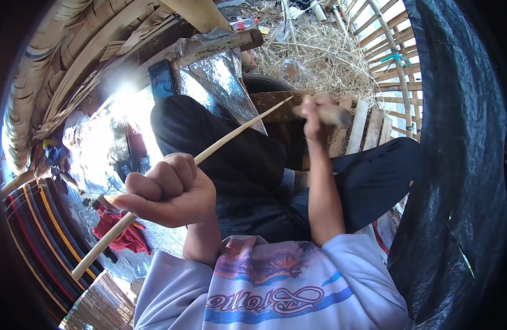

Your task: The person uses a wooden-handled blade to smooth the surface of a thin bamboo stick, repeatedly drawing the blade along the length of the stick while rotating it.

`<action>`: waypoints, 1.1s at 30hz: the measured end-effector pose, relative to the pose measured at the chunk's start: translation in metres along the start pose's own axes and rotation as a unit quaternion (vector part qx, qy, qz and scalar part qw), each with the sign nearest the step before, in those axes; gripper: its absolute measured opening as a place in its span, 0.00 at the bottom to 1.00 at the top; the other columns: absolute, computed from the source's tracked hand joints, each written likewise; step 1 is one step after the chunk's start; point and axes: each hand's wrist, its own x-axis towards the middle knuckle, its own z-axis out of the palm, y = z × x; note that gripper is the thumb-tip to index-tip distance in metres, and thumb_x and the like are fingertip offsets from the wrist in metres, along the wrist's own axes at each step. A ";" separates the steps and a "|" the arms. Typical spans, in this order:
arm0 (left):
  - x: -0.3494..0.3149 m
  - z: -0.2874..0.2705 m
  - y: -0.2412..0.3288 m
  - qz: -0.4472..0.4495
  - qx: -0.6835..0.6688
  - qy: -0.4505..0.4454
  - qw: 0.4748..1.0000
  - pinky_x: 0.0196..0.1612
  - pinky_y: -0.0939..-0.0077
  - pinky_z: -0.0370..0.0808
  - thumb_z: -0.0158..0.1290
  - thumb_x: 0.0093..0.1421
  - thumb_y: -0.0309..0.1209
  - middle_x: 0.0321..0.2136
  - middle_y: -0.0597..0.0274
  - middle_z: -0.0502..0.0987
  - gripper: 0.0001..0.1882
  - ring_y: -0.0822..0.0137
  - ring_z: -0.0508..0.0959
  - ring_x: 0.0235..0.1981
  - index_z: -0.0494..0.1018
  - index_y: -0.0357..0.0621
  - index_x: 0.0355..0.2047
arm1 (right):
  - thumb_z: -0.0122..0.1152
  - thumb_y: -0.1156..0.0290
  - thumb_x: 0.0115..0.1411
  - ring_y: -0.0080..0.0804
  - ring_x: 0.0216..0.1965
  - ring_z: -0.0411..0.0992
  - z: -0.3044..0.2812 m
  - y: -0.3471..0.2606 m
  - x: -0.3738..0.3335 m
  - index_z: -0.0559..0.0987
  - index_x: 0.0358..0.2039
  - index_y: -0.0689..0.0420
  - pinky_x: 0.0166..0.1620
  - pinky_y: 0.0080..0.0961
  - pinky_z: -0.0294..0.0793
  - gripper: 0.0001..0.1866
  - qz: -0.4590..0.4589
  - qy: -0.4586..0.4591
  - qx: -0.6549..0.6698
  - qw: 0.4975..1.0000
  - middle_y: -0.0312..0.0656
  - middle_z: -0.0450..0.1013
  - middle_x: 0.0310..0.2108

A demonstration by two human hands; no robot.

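Loose straw (336, 63) covers the ground, edged by a wall of split bamboo slats (396, 82). The left grip (168, 190) is clamped around a smooth, pale, tapering stick (226, 141), which slants over dark trousers (242, 176), its thin tip near the right grip (318, 118). That one, blurred, is curled around a rounded brownish object (337, 116), kind unclear. Farther out are a flat, glossy phone (161, 80) and a wrinkled black sheet (457, 165)

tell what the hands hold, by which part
The left hand grips a pale tapered stick near its middle; the right hand is blurred, so its hold cannot be told.
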 end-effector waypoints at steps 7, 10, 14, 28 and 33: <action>0.006 0.009 -0.008 -0.014 0.000 -0.058 0.998 0.11 0.82 0.37 0.29 0.66 0.51 0.05 0.75 0.45 0.25 0.81 0.39 0.08 0.49 0.54 0.15 | 0.53 0.77 0.54 0.22 0.19 0.62 0.001 -0.016 0.012 0.62 0.20 0.56 0.27 0.22 0.64 0.10 0.050 -0.025 0.206 0.977 0.37 0.64 0.16; 0.009 0.012 -0.006 -0.023 -0.004 -0.081 0.996 0.12 0.81 0.36 0.30 0.66 0.50 0.06 0.75 0.45 0.24 0.80 0.40 0.09 0.50 0.54 0.15 | 0.57 0.76 0.52 0.20 0.19 0.63 0.001 -0.008 0.006 0.67 0.18 0.58 0.26 0.19 0.63 0.10 0.069 -0.015 0.134 0.989 0.35 0.65 0.16; 0.013 0.016 -0.010 -0.033 -0.016 -0.086 0.996 0.13 0.80 0.36 0.31 0.66 0.51 0.06 0.75 0.45 0.24 0.80 0.39 0.09 0.49 0.54 0.15 | 0.59 0.73 0.50 0.21 0.18 0.63 0.001 0.023 0.004 0.69 0.18 0.57 0.25 0.21 0.62 0.09 0.053 -0.001 0.033 0.998 0.34 0.65 0.15; 0.020 0.021 -0.016 -0.037 0.001 -0.097 0.995 0.12 0.81 0.37 0.32 0.65 0.52 0.06 0.76 0.44 0.25 0.81 0.39 0.08 0.49 0.55 0.15 | 0.60 0.74 0.49 0.18 0.15 0.61 -0.005 0.025 0.013 0.69 0.16 0.57 0.21 0.19 0.59 0.10 0.097 0.021 0.144 0.985 0.30 0.64 0.13; 0.021 0.020 -0.016 -0.035 -0.024 -0.102 0.994 0.12 0.81 0.37 0.32 0.65 0.51 0.06 0.76 0.44 0.24 0.81 0.39 0.09 0.48 0.55 0.15 | 0.59 0.74 0.49 0.18 0.14 0.62 -0.005 0.046 0.012 0.68 0.17 0.58 0.20 0.18 0.61 0.10 0.051 -0.035 0.044 0.997 0.32 0.64 0.13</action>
